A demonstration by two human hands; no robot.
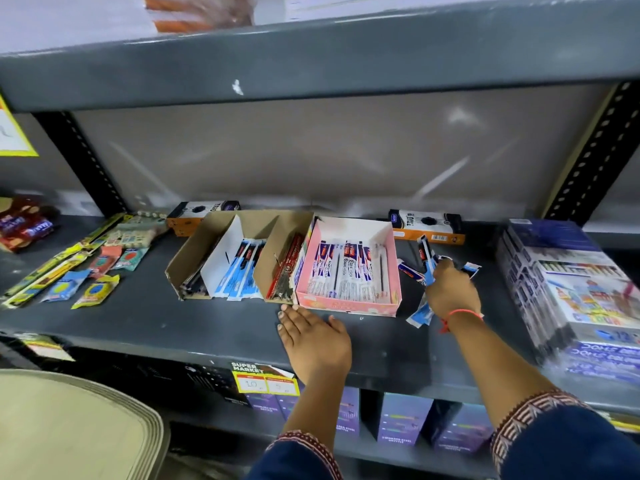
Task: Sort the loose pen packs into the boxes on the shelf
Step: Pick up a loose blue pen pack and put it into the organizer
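A pink box (346, 306) in the middle of the grey shelf holds several white pen packs. Left of it stand two brown cardboard boxes: one (273, 258) with red packs, one (194, 251) with blue-and-white packs beside a white divider. Loose blue-and-white pen packs (420, 315) lie right of the pink box. My right hand (448, 289) is shut on a few of these loose packs, one sticking up from my fingers. My left hand (311, 337) lies flat and open on the shelf, fingertips at the pink box's front left corner.
Two orange-and-black pen cartons (427, 225) (199, 211) lie at the back. A tall stack of blue boxed sets (568, 289) stands at the right. Small stationery packets (83, 275) are scattered at the left. Price tags (265, 382) hang on the shelf's front edge.
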